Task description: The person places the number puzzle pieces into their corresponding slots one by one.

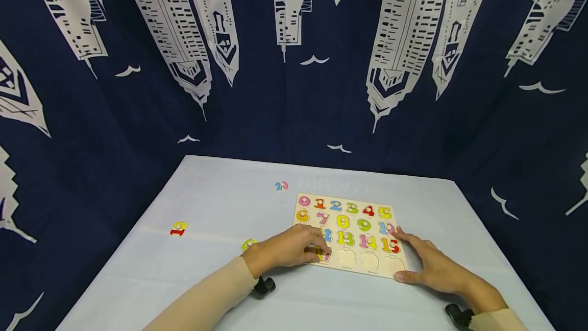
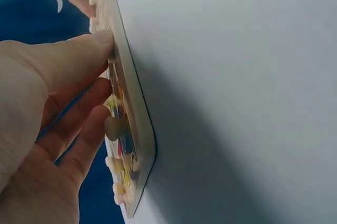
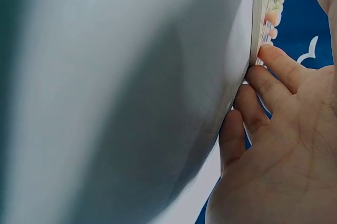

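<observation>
A wooden number puzzle board (image 1: 351, 274) lies on the table with colourful knobbed number pieces in its upper rows. My left hand (image 1: 294, 246) reaches over its lower left part. There the thumb and fingers pinch the number 17 piece (image 1: 325, 256), which sits at the bottom row; its knob is hidden. In the left wrist view the thumb (image 2: 87, 50) touches the board's face, the other fingers loosely bent beside several knobs. My right hand (image 1: 436, 267) rests against the board's right edge, thumb and fingers spread. The right wrist view shows its extended fingers (image 3: 274, 84) at that edge.
Loose on the white table (image 1: 220, 188) lie a number 20 piece (image 1: 281, 186) behind the board, a red and yellow number 18 piece (image 1: 178, 228) at left, and a green and yellow piece (image 1: 248, 244) partly covered by the left wrist. Dark blue patterned cloth (image 1: 285, 106) hangs behind.
</observation>
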The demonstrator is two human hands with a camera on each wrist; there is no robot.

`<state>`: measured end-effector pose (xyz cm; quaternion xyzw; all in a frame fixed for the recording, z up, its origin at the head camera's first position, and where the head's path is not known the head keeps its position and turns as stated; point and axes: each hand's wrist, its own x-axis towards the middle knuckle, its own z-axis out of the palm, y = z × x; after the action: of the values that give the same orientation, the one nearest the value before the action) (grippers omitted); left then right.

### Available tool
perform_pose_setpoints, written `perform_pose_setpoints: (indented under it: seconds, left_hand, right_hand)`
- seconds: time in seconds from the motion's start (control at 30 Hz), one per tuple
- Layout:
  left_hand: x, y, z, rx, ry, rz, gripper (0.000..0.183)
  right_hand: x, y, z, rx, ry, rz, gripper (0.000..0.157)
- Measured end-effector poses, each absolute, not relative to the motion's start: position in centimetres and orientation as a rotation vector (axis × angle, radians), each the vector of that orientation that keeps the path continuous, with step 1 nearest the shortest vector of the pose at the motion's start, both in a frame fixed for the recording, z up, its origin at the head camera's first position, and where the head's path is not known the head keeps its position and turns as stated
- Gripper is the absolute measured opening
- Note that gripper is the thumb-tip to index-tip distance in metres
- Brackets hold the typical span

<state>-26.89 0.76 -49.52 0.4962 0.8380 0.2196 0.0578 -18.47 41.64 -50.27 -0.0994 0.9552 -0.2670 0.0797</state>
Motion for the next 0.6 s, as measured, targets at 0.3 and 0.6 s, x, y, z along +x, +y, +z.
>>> perform_pose_setpoints:
  seconds: [0.3, 0.6]
  left_hand:
    - [-26.19, 0.83, -49.58, 1.472, 2.615, 0.659, 0.026]
    - [-26.12, 0.84, -49.9, 1.429, 2.658, 0.706, 0.024]
  right_hand:
    - [-18.33, 41.64, -50.25, -0.296, 2.853, -0.799, 0.119]
    - [-18.5, 41.61, -50.43, -0.288, 2.851, -0.791, 0.119]
